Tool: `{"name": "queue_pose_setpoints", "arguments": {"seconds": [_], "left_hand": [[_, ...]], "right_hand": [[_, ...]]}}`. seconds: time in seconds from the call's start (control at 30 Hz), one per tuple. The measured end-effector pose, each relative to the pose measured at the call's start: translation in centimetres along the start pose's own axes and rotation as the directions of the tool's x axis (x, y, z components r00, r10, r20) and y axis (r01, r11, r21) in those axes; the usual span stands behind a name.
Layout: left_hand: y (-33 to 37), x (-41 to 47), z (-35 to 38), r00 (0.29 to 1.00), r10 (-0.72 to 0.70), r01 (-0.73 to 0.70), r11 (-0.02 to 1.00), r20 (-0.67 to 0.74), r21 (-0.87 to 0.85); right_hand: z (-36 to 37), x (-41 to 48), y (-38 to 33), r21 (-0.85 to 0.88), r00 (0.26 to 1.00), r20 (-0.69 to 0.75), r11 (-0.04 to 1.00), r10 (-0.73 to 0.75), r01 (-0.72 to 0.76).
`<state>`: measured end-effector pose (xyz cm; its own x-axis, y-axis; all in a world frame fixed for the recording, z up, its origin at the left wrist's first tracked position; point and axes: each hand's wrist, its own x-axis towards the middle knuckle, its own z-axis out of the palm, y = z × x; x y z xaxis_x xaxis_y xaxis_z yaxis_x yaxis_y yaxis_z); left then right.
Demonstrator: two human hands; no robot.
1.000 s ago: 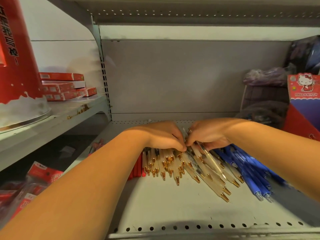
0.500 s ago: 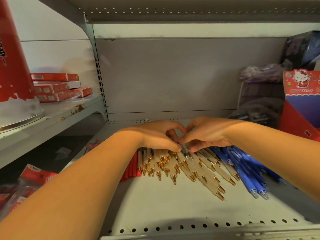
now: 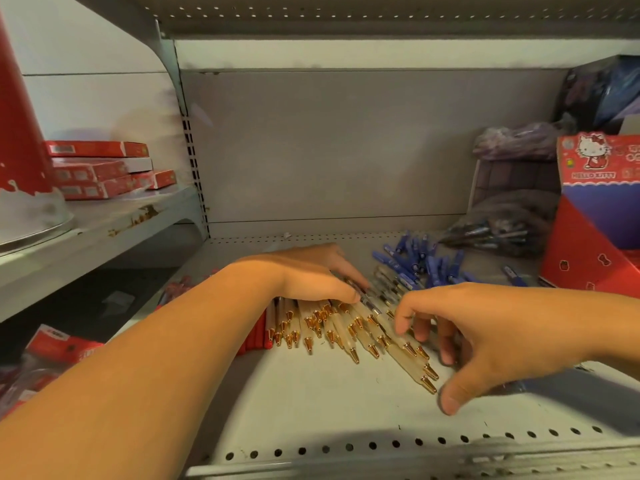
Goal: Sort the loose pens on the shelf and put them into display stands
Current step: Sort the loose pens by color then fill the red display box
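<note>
Several cream pens with gold tips (image 3: pixel 349 332) lie fanned out on the grey shelf (image 3: pixel 329 403). My left hand (image 3: pixel 311 277) rests flat on their far ends. My right hand (image 3: pixel 485 337) hovers over the right side of the fan, its fingers spread and touching a few pens, gripping none. Blue pens (image 3: pixel 420 263) lie scattered behind, partly hidden by my right hand. Red pens (image 3: pixel 258 336) lie left of the cream ones, mostly under my left forearm. A red Hello Kitty display stand (image 3: pixel 595 216) stands at the right.
A plastic bag of dark pens (image 3: pixel 491 235) lies at the back right beside the stand, with purple bags (image 3: pixel 516 140) above it. Red boxes (image 3: pixel 100 169) are stacked on the neighbouring left shelf. A large red cone-shaped object (image 3: pixel 17 140) stands far left.
My right hand has left my left hand and moved right and nearer, opening its fingers over the pens. That uncovered the blue pens behind. My left hand stayed on the cream pens.
</note>
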<state>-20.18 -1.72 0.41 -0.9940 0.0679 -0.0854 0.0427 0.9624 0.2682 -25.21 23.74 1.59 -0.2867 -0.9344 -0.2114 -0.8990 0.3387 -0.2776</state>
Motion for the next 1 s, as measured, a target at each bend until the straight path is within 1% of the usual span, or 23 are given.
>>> {"name": "queue_pose_setpoints", "arguments": {"seconds": [0.1,0.2,0.27,0.33,0.43,0.6,0.7,0.77,0.8,0.87,0.93,1.0], "left_hand": [[0.0,0.5,0.1,0.997,-0.042,0.043,0.999,-0.060,0.023],[0.1,1.9,0.5,0.972,-0.170,0.182,0.981,-0.163,0.062],[0.0,2.8,0.8,0.958,-0.235,0.248,0.966,-0.163,0.066],[0.0,3.5,1.1,0.959,-0.256,0.263,0.964,-0.124,0.042],[-0.2,4.0,1.3,0.964,-0.256,0.259,0.965,-0.069,0.040],[-0.6,4.3,1.7,0.950,-0.294,0.296,0.955,-0.108,0.004],[-0.6,4.4,1.6,0.945,-0.310,0.310,0.951,-0.101,-0.011],[-0.7,4.3,1.5,0.952,-0.293,0.292,0.956,-0.090,-0.031],[-0.7,4.3,1.4,0.955,-0.283,0.280,0.959,-0.086,-0.042],[-0.8,4.2,1.3,0.960,-0.268,0.264,0.963,-0.085,-0.059],[-0.7,4.2,1.2,0.961,-0.266,0.262,0.963,-0.078,-0.058],[-0.6,4.4,1.3,0.960,-0.270,0.266,0.962,-0.071,-0.062]], "right_hand": [[0.7,-0.1,0.6,-0.020,0.995,-0.066,0.997,-0.080,0.079],[1.1,0.0,1.1,-0.016,0.985,-0.130,0.994,-0.111,0.109],[1.4,-0.1,1.4,-0.010,0.979,-0.158,0.991,-0.131,0.131],[1.7,0.0,1.6,-0.044,0.969,-0.193,0.988,-0.156,0.150],[2.2,0.3,1.6,-0.096,0.959,-0.237,0.986,-0.156,0.137],[2.6,1.3,1.1,-0.136,0.949,-0.270,0.982,-0.161,0.128],[2.8,1.9,0.8,-0.157,0.938,-0.297,0.978,-0.180,0.138],[3.1,2.1,0.6,-0.163,0.926,-0.325,0.976,-0.193,0.146],[3.1,2.1,0.6,-0.163,0.925,-0.323,0.975,-0.199,0.153],[2.8,1.9,1.0,-0.162,0.940,-0.262,0.970,-0.220,0.181],[2.3,1.5,1.6,-0.110,0.957,-0.175,0.971,-0.230,0.213],[1.9,1.2,2.1,-0.058,0.963,-0.145,0.974,-0.226,0.220]]}}
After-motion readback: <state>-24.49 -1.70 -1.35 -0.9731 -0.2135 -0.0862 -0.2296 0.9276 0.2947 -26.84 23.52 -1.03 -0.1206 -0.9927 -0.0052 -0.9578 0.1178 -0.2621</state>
